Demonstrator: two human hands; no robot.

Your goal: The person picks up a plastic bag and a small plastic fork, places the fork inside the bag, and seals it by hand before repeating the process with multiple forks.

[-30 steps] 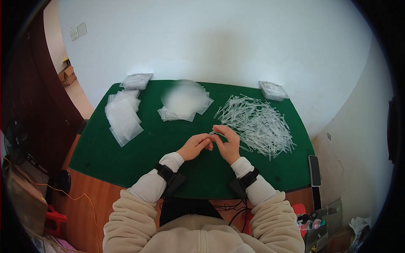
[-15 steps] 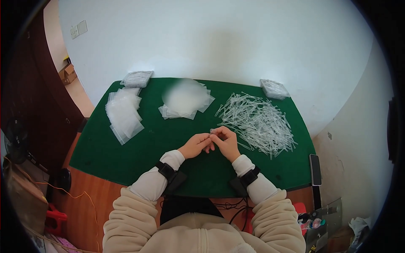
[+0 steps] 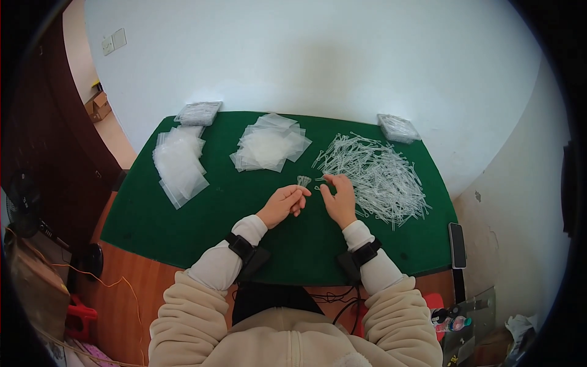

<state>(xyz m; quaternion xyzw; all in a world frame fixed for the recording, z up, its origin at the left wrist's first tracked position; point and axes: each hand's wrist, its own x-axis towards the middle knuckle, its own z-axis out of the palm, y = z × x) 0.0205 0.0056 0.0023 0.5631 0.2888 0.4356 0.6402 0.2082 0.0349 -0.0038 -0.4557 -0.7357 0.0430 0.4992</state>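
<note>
A small bunch of clear plastic sticks with looped ends (image 3: 303,181) stands up from the closed fingers of my left hand (image 3: 284,204). To its right, at the near left edge of a big loose pile of the same sticks (image 3: 388,183), is my right hand (image 3: 340,199). Its thumb and forefinger are apart. A stray looped stick end (image 3: 317,188) shows beside that thumb; whether the hand touches it cannot be made out. Frosted clear zip bags (image 3: 269,144) lie spread in a heap beyond my hands.
More zip bags (image 3: 179,162) overlap at the left of the green table (image 3: 208,238). Filled clear packs stand at the back left (image 3: 199,113) and back right (image 3: 398,128), near the wall. A phone-like dark device (image 3: 457,246) sits at the right edge.
My hands have come apart. The right one has moved right toward the pile and its fingers have spread, while the left keeps the bunch, now more plainly visible.
</note>
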